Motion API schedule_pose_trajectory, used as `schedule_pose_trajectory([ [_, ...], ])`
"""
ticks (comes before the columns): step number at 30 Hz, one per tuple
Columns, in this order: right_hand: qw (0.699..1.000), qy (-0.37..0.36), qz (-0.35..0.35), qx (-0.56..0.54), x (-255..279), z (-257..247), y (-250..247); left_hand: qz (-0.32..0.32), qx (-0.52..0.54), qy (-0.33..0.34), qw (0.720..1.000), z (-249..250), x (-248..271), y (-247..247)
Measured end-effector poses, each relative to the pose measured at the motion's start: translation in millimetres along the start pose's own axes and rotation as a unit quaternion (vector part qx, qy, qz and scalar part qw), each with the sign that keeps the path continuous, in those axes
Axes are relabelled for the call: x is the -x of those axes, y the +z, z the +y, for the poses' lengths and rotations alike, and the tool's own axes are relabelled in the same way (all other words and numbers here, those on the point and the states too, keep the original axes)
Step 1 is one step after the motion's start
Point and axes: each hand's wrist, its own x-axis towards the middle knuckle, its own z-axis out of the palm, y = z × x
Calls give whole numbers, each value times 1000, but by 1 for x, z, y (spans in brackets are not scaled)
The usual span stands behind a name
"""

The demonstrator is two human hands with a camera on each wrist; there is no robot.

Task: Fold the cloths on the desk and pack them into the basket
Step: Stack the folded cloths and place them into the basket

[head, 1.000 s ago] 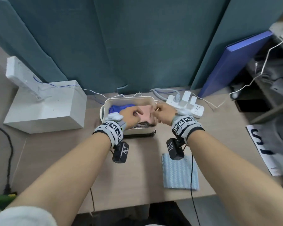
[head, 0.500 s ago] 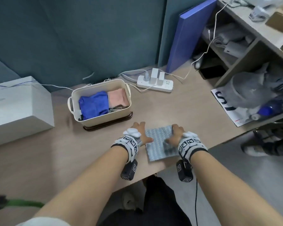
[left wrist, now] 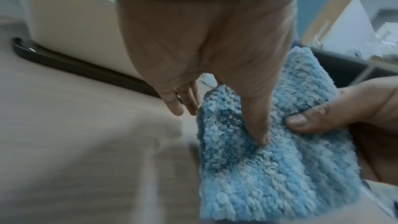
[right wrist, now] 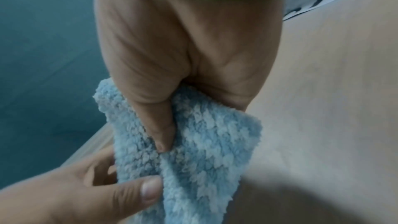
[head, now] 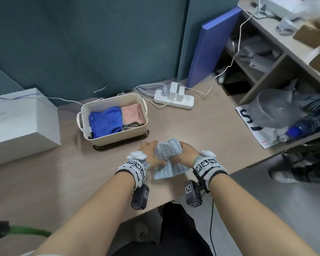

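Observation:
A light blue fluffy cloth (head: pixel 169 157) (left wrist: pixel 269 159) (right wrist: pixel 193 151) is lifted off the desk near its front edge, bunched between both hands. My left hand (head: pixel 151 156) (left wrist: pixel 215 57) pinches its left side, thumb on the near face. My right hand (head: pixel 185 153) (right wrist: pixel 187 48) pinches its right side the same way. The cream basket (head: pixel 116 139) (left wrist: pixel 71 28) stands just behind and to the left on a dark tray. It holds a dark blue cloth (head: pixel 105 121), a pink cloth (head: pixel 132 114) and a patterned one beneath.
A white box (head: pixel 20 122) sits at the left. A white power strip (head: pixel 174 100) with cables lies behind the basket. A blue board (head: pixel 212 45) leans on the partition. Shelves with clutter and a bottle (head: pixel 307 124) stand at the right. The desk edge (head: pixel 174 198) is close.
Both hands left the basket, came to the light blue cloth lying flat near the front edge, and have now gripped and raised it, bunching it between them. The head view swung right.

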Motion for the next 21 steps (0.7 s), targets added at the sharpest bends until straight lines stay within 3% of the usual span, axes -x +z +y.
schedule_pose_trajectory([
  [5,996,-87,20,12,2,-61,-19,21,171,25,985,-7,17,-63],
  [8,994,-107,31,-3,-5,-98,-22,93,247,20,964,-17,29,-96],
  [11,990,-138,30,-21,-22,-140,-15,213,283,-20,935,-31,37,-134],
  [16,982,-181,52,1,-48,-190,5,353,264,-55,896,-53,31,-170],
  [21,957,-244,44,147,-73,-209,17,356,161,-73,918,-68,17,-178],
])
